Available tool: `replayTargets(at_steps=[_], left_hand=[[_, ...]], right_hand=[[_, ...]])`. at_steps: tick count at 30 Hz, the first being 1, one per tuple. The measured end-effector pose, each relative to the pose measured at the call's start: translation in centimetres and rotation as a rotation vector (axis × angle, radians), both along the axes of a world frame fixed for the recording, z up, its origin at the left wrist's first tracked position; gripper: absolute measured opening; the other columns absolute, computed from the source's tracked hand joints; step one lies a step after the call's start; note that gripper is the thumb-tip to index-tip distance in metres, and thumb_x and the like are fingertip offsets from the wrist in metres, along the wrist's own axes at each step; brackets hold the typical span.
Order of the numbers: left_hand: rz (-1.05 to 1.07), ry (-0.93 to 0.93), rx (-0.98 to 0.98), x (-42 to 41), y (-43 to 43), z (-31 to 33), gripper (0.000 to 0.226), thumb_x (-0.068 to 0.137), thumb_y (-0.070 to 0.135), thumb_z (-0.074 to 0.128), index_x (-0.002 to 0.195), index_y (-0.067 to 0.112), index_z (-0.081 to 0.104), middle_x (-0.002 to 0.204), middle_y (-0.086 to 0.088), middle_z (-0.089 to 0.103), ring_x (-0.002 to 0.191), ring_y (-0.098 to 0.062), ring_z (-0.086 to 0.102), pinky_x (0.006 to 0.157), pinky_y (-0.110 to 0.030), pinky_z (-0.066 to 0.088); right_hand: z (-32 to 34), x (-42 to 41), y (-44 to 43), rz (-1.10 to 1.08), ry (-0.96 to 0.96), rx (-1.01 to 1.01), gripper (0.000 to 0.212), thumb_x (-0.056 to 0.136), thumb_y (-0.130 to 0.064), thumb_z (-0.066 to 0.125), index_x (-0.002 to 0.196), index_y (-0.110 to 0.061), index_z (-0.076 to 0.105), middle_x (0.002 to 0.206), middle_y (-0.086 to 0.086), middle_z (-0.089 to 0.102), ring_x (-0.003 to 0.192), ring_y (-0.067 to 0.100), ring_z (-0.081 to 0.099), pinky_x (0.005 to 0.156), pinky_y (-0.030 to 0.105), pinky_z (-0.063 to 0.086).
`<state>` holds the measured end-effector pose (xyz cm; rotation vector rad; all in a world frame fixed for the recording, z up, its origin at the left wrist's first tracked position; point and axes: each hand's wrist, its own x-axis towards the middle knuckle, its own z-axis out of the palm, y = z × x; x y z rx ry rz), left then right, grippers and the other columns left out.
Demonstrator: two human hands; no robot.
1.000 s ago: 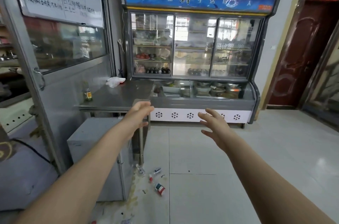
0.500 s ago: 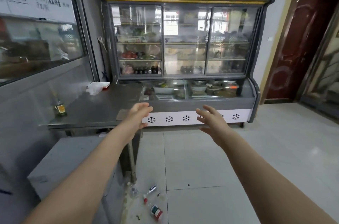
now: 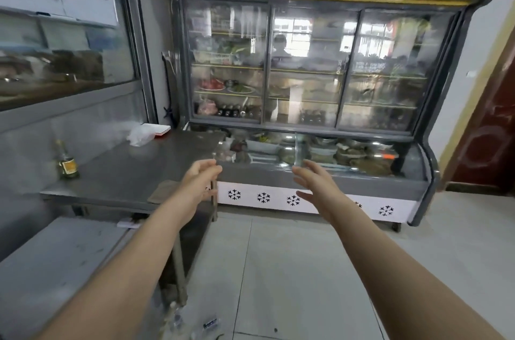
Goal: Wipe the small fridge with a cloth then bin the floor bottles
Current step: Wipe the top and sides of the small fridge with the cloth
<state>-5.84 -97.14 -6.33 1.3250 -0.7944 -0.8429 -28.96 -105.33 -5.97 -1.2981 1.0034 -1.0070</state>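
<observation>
**Head view**

Step in hand: judged to be the approach before wiping, since neither hand carries a cloth.

- The left hand [image 3: 202, 180] is released, its fingers loosely bent and grasping nothing. It hangs over the near corner of the steel table [image 3: 117, 172].
- The right hand [image 3: 314, 183] is also released, its fingers spread and empty. It is held out in front of the display cooler [image 3: 306, 74].

Task items:
- The small fridge [image 3: 55, 270] is a grey box with a smudged top. It sits at 8 o'clock in the frame, low beside the table.
- A flat grey-brown cloth [image 3: 164, 191] lies on the table's near edge, at 9 o'clock of the left hand. Whether the hand touches it cannot be told.
- The floor bottles [image 3: 177, 318] lie at 6 o'clock on the tiles by the table leg. They are blurred and cut by the frame edge.

Next move, in my judgement: the left hand needs to drop onto the cloth, grip it, and carry it toward 8 o'clock to the fridge top. A bin does not show in this view and would have to be found for the later step.

Count:
- 2 hands
- 1 cloth
- 1 small fridge
- 1 table
- 1 upright glass bottle [image 3: 67, 162] on the table at 9 o'clock
- 1 white bag [image 3: 140, 135] at the table's far end
- At least 2 floor bottles; the exact number cannot be told.
</observation>
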Motion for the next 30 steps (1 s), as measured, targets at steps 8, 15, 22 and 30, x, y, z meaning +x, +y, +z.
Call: replayTargets(at_steps=[8,15,22,30], left_hand=[[0.097,0.022,0.027,0.6,-8.1,-0.6,0.015,0.089,0.018,0.058,0.104,0.021,0.054,0.102,0.002,0.057,0.098,-0.010,0.053,0.068,-0.024,0.045],[0.176,-0.013,0.043,6.0,-15.7,-2.1,0.021,0.091,0.017,0.056,0.112,0.018,0.051,0.102,0.007,0.054,0.093,-0.005,0.053,0.076,-0.027,0.047],[0.271,0.002,0.121,14.1,-21.6,-3.6,0.021,0.092,0.019,0.056,0.112,0.020,0.052,0.106,0.007,0.055,0.109,-0.013,0.051,0.091,-0.036,0.046],[0.444,0.081,0.155,21.1,-23.4,-6.2,0.017,0.090,0.019,0.058,0.106,0.023,0.055,0.108,0.005,0.056,0.109,-0.014,0.051,0.084,-0.033,0.044]], right_hand=[[-0.8,3.3,-10.1,0.105,-0.003,0.026,0.048,0.088,-0.026,0.061,0.132,-0.022,0.042,0.132,0.003,0.049,0.114,0.017,0.050,0.099,0.041,0.045],[-2.1,10.0,-19.3,0.177,-0.011,0.052,0.055,0.088,-0.028,0.062,0.137,-0.019,0.040,0.134,0.002,0.047,0.113,0.016,0.051,0.096,0.039,0.046],[-2.4,20.6,-27.6,0.278,0.067,0.016,0.057,0.087,-0.032,0.060,0.139,-0.019,0.039,0.129,0.002,0.048,0.109,0.018,0.050,0.077,0.030,0.042],[-4.9,30.7,-31.9,0.483,0.090,0.054,0.062,0.084,-0.035,0.066,0.137,-0.017,0.040,0.139,0.004,0.045,0.122,0.022,0.048,0.100,0.045,0.043]])
